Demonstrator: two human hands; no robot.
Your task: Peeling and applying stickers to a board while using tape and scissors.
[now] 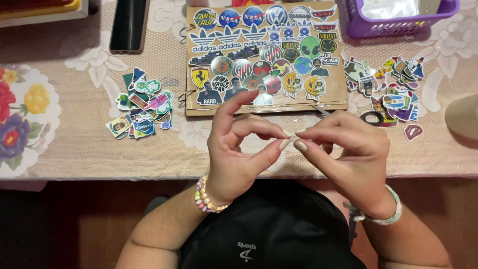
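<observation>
Head view shows both hands meeting low in the middle of the frame, fingertips pinched together over a small, thin, nearly clear bit [293, 135] that I cannot identify for certain; it looks like a sticker or a scrap of its backing. Left hand [239, 149] has thumb and middle finger closed on it, index finger raised and curled. Right hand [348, 154] is nipped shut on the same bit, thumb and forefinger nails touching the left ones. Each wrist wears a bead bracelet.

My judgement: held by so little, between nails, the bit could tear, fold onto itself or slip down onto the black clothing [271, 224] in the lap, and a clear piece would be hard to find there.

Just above the hands lies a brown cardboard album page [266, 57] on rings, under clear film, covered with round, shield-shaped and cut-out stickers in blue, red, green, yellow and black. Left of centre sits a loose pile of stickers [142, 107]; right of the album, a second heap [391, 87] and a lone lips-shaped sticker [413, 132]. A scissors handle [372, 117] peeks out above the right hand. A purple basket [398, 22] stands upper right, a dark phone-like slab [128, 25] upper left, all on a table [89, 144] with a lace cloth
</observation>
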